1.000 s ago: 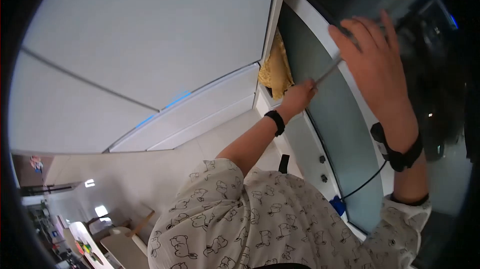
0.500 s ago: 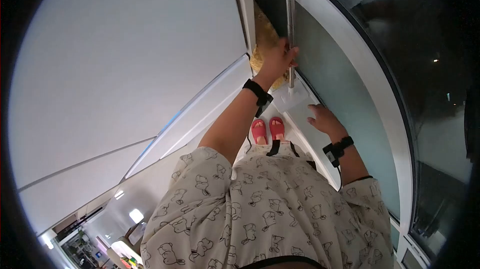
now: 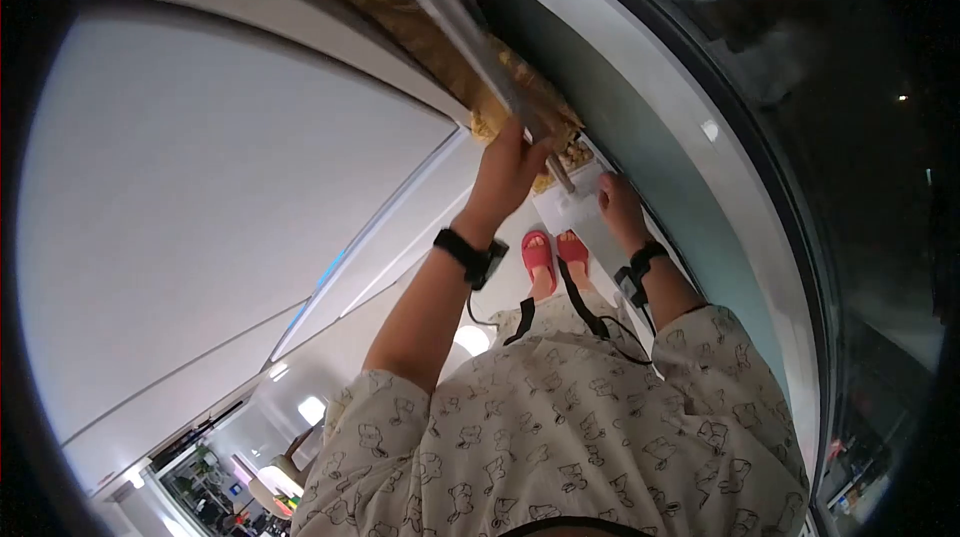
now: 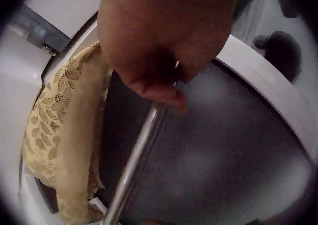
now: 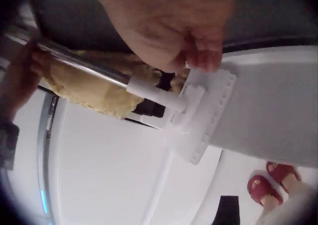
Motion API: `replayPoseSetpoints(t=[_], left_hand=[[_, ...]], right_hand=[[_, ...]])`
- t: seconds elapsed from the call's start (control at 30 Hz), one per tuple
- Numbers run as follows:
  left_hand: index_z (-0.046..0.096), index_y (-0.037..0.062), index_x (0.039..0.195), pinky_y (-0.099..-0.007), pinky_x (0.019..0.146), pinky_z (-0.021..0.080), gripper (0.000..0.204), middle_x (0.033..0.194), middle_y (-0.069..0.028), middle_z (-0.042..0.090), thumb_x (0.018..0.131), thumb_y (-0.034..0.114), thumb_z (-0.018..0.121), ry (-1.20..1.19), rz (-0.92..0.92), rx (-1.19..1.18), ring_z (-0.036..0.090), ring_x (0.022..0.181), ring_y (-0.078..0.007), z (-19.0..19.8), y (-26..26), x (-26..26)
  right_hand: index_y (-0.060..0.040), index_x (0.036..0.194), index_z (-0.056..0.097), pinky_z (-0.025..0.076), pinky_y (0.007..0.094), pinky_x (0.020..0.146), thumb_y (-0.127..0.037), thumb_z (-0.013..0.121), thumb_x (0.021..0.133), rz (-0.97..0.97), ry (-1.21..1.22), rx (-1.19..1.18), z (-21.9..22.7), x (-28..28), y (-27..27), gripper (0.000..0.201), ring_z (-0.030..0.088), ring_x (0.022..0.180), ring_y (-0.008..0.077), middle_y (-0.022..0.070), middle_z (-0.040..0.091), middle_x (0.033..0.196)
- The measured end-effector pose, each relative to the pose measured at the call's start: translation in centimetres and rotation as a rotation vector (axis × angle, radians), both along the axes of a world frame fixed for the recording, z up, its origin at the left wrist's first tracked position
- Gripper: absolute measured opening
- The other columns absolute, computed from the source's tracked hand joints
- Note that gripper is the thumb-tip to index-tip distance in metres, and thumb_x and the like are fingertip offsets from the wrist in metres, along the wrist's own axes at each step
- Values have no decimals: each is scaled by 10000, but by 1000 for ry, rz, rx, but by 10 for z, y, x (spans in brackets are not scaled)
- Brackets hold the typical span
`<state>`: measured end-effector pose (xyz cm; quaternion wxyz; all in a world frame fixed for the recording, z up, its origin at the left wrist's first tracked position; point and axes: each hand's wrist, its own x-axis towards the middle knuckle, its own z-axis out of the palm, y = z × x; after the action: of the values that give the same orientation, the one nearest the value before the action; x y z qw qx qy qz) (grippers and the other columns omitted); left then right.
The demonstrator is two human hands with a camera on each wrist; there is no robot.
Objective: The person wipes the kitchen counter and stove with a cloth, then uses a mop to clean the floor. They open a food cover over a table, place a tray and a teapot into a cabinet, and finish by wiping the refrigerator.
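Note:
A long metal pole (image 3: 470, 47) slants down to a flat white mop head (image 5: 211, 103) with a notched edge, joined by a white socket. My left hand (image 3: 505, 172) grips the pole a little above that head; in the left wrist view its fingers (image 4: 164, 93) curl round the metal. The right hand (image 3: 622, 207) is down at the mop head. Seen from the right wrist, its fingertips (image 5: 206, 61) pinch the upper corner of the white plate, hiding part of it.
Yellow patterned cloth (image 4: 64, 135) hangs behind the pole, beside frosted glass (image 3: 640, 137) in a curved white frame. White cabinet panels (image 3: 250, 167) stand at left. A white ledge (image 5: 268, 111) runs under the window. Red slippers (image 3: 537, 252) are on the floor below.
My right hand has come down from high on the right to the mop head. The pole has swung, its upper end now leaning to the upper left, with the left hand still on it.

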<state>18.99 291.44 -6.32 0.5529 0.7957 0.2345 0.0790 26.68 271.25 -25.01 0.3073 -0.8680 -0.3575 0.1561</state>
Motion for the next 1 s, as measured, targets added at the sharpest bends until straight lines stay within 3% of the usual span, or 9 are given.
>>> replayPoseSetpoints(t=[0.03,0.13,0.2,0.27,0.4,0.5,0.67,0.77,1.0], left_hand=[[467,12,1015,-256,569,460,176,884,-91,569,893,135,497,15,-24,-44,543,665,-122,1,-4,-7],[466,-1,997,-238,557,445,138,895,-83,558,896,95,470,-22,-54,-141,512,650,-110,13,-18,-27],[470,-6,977,-224,550,434,110,905,-82,550,894,66,462,-42,-34,-121,495,639,-103,22,-22,-33],[482,-3,960,-217,552,430,92,922,-87,545,886,51,474,-43,-49,-149,498,640,-99,28,-22,-36],[487,-10,948,-218,553,452,86,938,-84,539,874,35,489,-35,-74,-185,520,657,-101,28,-20,-36],[492,-17,936,-220,546,465,82,945,-89,537,866,25,497,-25,-128,-158,530,668,-106,29,-15,-39],[529,-13,888,-292,617,453,79,916,-92,556,811,1,536,30,-79,-196,570,708,-190,34,-18,-38],[514,-22,887,-277,600,448,77,925,-100,552,812,-18,527,-10,-68,-196,563,703,-188,35,-22,-39],[451,-3,862,-251,548,428,108,928,-115,548,800,-57,523,-64,-60,-159,529,660,-152,35,-21,-48]], right_hand=[[-39,1072,497,436,418,812,-11,551,764,1,-12,63,0,9,9,313,520,949,358,192,540,982],[-65,1093,493,432,430,820,-16,545,776,62,20,108,-3,28,41,325,523,946,360,196,529,999],[-100,1150,449,465,438,765,-77,550,801,156,-34,24,-9,33,56,364,540,915,361,191,519,1032],[-92,1066,495,483,431,707,-165,601,781,50,-91,-144,-5,31,74,313,562,860,352,176,525,1020],[-103,1070,479,498,431,664,-215,611,781,85,-79,-206,-19,34,79,337,573,824,352,166,484,1083],[-140,1217,378,515,425,673,-280,558,835,125,-105,-169,-29,29,68,445,569,915,340,180,461,1158],[-150,1196,429,489,401,801,-360,619,783,-237,-101,-90,-31,6,68,501,518,1029,341,184,436,1197],[-149,1182,450,469,388,847,-335,626,777,-361,-187,-82,-50,3,78,479,493,1056,343,190,429,1190],[-103,1042,523,459,398,832,-163,617,762,-416,-124,21,-67,5,79,301,506,1000,324,154,467,1082]])
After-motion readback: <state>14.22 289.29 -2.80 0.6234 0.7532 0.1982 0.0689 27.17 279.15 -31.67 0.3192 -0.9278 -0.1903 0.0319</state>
